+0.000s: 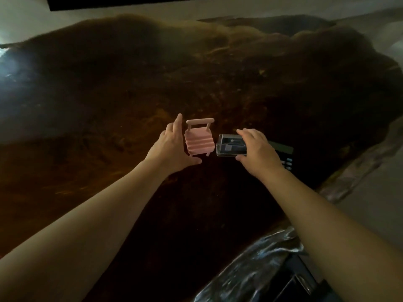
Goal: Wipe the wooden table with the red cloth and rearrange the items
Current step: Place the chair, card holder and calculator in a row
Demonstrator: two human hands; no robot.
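Hands are working mid-surface, both arms reaching out toward 12 o'clock. Left hand (172, 147) is spreading wide, fingers apart, cupping around the 9 o'clock side of the pink stand (198, 139); thumb tip is sitting just beside its near foot, palm not clearly touching. Pink stand is standing upright on the dark wooden surface (109, 94). Right hand (259, 149) is pinching a clear case (231, 147) by its far and near edges, fingers on top, thumb at the near edge; case is sitting just beside the stand at its 3 o'clock. Black device (283, 154) with buttons is lying partly hidden behind the right hand, at 3 o'clock of the case. Red cloth is not showing anywhere in view, so wiping looks done or paused; this is likely the rearrange step. Judging by the grip, the case is being lined up next to the stand while the left hand is steadying or about to shift the stand. Shiny plastic wrap (261, 269) is bunching at 5 o'clock, off the surface edge.
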